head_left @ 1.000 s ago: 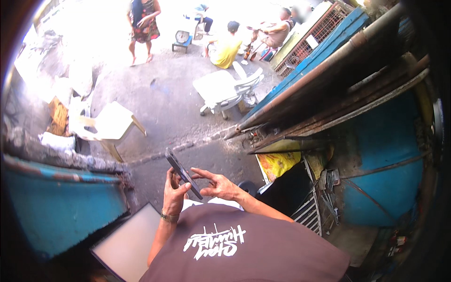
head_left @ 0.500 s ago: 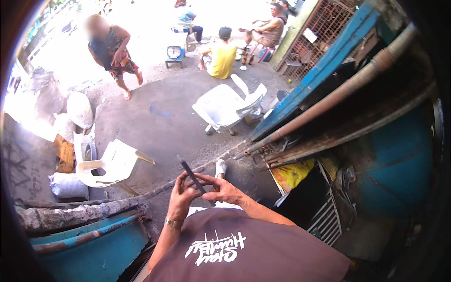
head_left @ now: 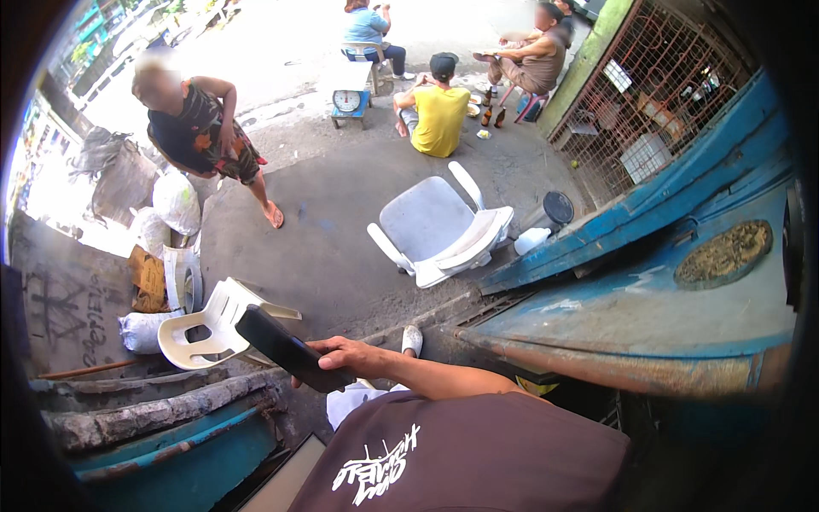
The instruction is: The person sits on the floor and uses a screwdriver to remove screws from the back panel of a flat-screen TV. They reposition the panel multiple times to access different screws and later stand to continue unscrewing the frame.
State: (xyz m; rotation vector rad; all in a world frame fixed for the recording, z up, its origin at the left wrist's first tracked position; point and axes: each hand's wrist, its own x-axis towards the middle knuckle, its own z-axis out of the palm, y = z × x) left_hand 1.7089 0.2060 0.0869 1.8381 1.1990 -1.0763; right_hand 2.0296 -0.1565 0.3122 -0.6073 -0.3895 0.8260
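In the lower middle, my right hand (head_left: 350, 355) is closed around a black phone (head_left: 280, 343), a long flat slab that slants up to the left. My thumb lies along its near end, and a fingertip shows beneath it. My left hand and forearm are out of sight. Beyond the phone's far end stands a cream plastic chair (head_left: 203, 334). A white shoe (head_left: 412, 340) shows past my right forearm.
A white armchair (head_left: 428, 218) stands ahead, beside a blue door edge (head_left: 614, 200). A person in patterned clothes (head_left: 200, 128) is upright at left; another in a yellow shirt (head_left: 439, 115) sits low near a dial scale (head_left: 347, 101). White sacks (head_left: 177, 202) lie left.
Both hands held the phone before; now only my right hand does, and my left has left the view. The phone has shifted left and shows its broad side. The view has shifted too.
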